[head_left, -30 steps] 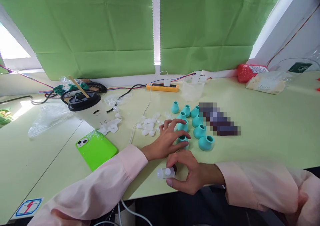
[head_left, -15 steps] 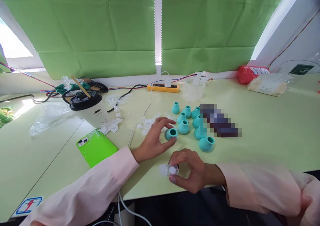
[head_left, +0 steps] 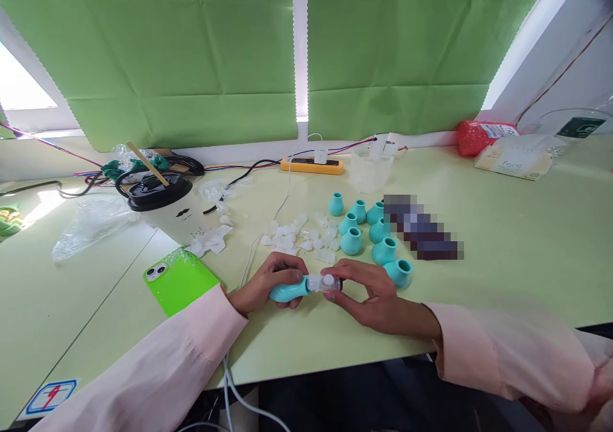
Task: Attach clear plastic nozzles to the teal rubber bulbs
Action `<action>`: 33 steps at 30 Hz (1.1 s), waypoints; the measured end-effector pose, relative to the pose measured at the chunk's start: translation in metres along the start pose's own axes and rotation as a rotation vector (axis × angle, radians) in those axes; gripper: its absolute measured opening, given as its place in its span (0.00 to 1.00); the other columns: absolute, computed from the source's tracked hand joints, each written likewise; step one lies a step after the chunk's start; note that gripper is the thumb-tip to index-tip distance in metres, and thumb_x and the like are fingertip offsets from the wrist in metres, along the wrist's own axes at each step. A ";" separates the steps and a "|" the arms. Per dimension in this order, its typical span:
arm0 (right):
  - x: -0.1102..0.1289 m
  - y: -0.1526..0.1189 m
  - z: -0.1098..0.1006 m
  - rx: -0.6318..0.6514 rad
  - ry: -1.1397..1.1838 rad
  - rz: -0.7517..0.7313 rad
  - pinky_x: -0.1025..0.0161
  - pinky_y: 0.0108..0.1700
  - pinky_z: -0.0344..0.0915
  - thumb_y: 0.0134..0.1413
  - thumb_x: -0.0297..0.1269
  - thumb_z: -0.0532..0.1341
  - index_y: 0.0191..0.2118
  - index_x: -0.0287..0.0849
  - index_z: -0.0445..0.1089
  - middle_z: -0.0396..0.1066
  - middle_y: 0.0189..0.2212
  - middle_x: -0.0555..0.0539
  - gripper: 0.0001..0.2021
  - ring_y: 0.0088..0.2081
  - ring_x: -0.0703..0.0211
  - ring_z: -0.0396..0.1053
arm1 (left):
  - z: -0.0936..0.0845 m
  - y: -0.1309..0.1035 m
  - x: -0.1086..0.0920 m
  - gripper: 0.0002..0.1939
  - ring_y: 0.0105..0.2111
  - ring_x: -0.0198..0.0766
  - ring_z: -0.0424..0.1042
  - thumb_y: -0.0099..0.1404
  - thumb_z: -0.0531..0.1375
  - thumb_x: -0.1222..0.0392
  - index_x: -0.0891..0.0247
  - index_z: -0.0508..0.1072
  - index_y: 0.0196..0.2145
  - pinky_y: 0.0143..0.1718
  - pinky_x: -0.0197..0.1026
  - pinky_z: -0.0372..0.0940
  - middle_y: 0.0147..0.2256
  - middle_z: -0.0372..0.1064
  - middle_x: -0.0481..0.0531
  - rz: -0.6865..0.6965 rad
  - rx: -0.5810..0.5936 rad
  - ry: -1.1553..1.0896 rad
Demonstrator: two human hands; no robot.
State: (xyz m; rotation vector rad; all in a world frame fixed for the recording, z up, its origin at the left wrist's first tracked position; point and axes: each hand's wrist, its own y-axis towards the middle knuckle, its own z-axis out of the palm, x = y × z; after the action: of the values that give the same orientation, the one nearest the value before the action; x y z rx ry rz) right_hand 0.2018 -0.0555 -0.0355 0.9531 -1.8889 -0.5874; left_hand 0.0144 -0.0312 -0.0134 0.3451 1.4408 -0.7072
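My left hand [head_left: 275, 282] is closed around a teal rubber bulb [head_left: 286, 292], which lies sideways with its neck to the right. Between the thumb and fingers of my right hand [head_left: 371, 293] is a small clear plastic fitting [head_left: 323, 283] with a round white knob on its side. The fitting's left end meets the mouth of the bulb; how deep it sits inside I cannot tell. Several more teal bulbs [head_left: 351, 241] stand on the table beyond my right hand, mouths up. A scatter of small translucent white parts [head_left: 306, 234] lies just past my left hand.
Left of my hands lie a bright green phone [head_left: 179, 282] and a paper cup [head_left: 179, 218] with a black lid. A white cable [head_left: 251, 253] crosses the table. Behind are a yellow power strip [head_left: 312, 166] and a translucent tub [head_left: 371, 173]. A pixelated dark object [head_left: 424, 228] lies right.
My left hand has drawn the bulb toward me and turned it sideways. My right hand has raised the fitting away from the table edge, so the two parts now meet.
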 end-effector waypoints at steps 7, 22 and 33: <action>0.000 0.006 -0.005 0.129 -0.238 -0.188 0.67 0.28 0.64 0.50 0.30 0.55 0.40 0.38 0.64 0.67 0.27 0.45 0.10 0.29 0.63 0.64 | -0.002 0.000 -0.001 0.10 0.10 0.26 0.53 0.50 0.54 0.57 0.69 0.66 0.23 0.10 0.29 0.45 0.10 0.59 0.45 -0.054 -0.104 0.152; -0.004 0.012 -0.003 0.162 -0.013 0.007 0.67 0.26 0.64 0.48 0.34 0.57 0.39 0.38 0.66 0.68 0.22 0.49 0.10 0.24 0.66 0.65 | 0.004 -0.004 0.002 0.08 0.11 0.26 0.52 0.47 0.53 0.60 0.67 0.65 0.19 0.12 0.30 0.48 0.11 0.57 0.43 0.026 -0.250 0.308; -0.003 0.008 0.007 0.167 0.273 0.411 0.70 0.24 0.66 0.46 0.38 0.59 0.34 0.37 0.70 0.70 0.25 0.48 0.10 0.23 0.68 0.65 | 0.008 -0.005 -0.004 0.08 0.14 0.26 0.53 0.48 0.53 0.61 0.69 0.67 0.23 0.13 0.30 0.49 0.14 0.57 0.44 0.075 -0.216 0.391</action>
State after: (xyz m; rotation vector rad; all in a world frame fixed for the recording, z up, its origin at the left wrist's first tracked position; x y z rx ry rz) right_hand 0.1934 -0.0486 -0.0343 0.6776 -1.8311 -0.0522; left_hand 0.0181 -0.0390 -0.0077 0.3806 1.8458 -0.4307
